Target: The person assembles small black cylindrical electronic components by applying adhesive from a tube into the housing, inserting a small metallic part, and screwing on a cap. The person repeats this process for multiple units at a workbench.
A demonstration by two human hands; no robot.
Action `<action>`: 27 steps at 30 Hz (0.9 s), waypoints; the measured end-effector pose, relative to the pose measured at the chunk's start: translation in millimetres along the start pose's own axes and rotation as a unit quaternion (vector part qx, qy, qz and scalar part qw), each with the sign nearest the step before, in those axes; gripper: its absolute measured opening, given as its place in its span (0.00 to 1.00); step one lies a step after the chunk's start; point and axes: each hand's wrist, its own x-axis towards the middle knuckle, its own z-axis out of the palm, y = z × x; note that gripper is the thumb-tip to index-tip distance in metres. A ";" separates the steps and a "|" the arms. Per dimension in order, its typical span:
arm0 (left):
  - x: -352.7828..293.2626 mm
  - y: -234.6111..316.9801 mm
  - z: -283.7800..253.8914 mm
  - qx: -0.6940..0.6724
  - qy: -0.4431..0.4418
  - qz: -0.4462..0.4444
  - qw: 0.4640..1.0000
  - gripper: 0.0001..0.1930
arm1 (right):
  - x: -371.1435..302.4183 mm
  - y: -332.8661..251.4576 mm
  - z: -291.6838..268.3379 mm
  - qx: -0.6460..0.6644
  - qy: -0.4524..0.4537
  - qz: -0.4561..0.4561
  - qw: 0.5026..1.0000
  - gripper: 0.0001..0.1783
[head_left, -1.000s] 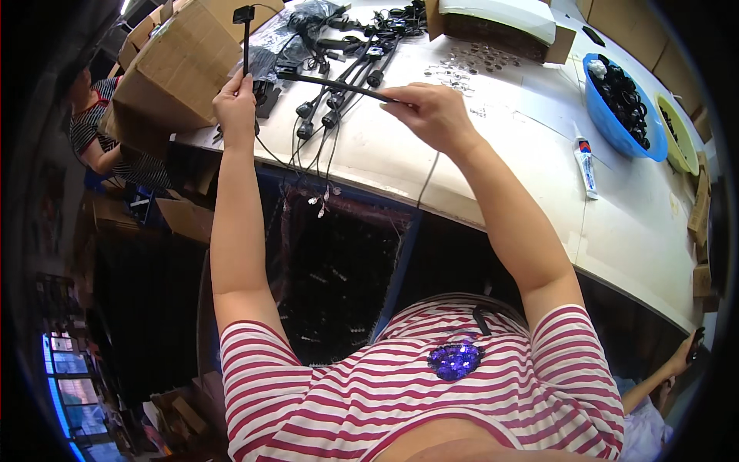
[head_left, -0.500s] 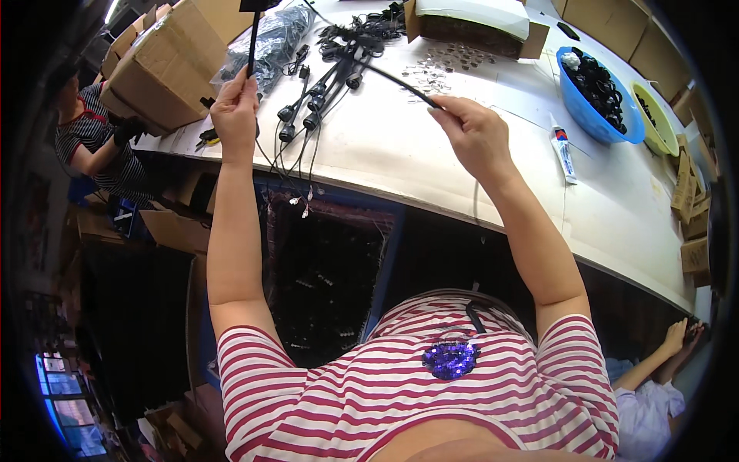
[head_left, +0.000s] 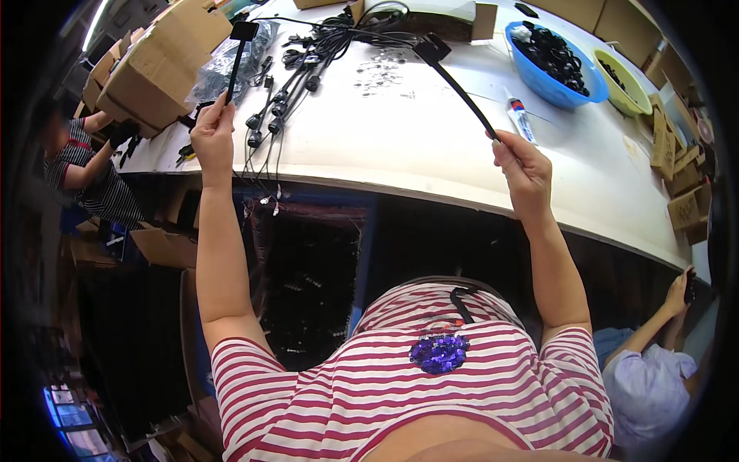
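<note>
My left hand (head_left: 213, 138) is closed on the lower end of a thin black stick with a square head (head_left: 235, 69), held up over the table's front left. My right hand (head_left: 525, 173) pinches the end of a similar black stick with a square head (head_left: 466, 96), which slants up and left. Dark cords run from both heads towards a heap of black cables (head_left: 335, 35) between them. From the heap, several black connectors (head_left: 276, 124) lie towards me, and thin wires with white plugs (head_left: 271, 202) hang past the table edge.
Small clear pieces (head_left: 379, 73) lie on the white table (head_left: 416, 154). At right are a white tube (head_left: 519, 119), a blue basin (head_left: 550, 88) of black parts and a yellow basin (head_left: 631, 96). One person (head_left: 92, 165) stands left by a carton (head_left: 165, 69); another (head_left: 647, 377) sits right.
My right hand has moved right and a little down with its stick, whose square head now shows. The left hand has shifted slightly left. The whole view has shifted too.
</note>
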 end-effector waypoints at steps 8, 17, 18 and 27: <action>-26.3 48.6 16.5 0.006 -0.065 0.032 0.997 0.13 | -24.0 -1.6 -39.6 -0.066 0.041 0.010 0.997 0.10; -70.3 120.3 50.6 -0.001 -0.214 0.108 0.971 0.14 | -40.6 -13.2 -48.7 -0.168 0.051 -0.090 0.980 0.09; -74.2 127.6 54.6 0.002 -0.229 0.108 0.967 0.14 | -40.9 -15.8 -49.9 -0.189 0.047 -0.093 0.976 0.09; -78.2 143.5 75.8 -0.050 -0.244 0.133 0.959 0.14 | -44.2 -19.4 -60.4 -0.369 0.082 -0.281 0.882 0.06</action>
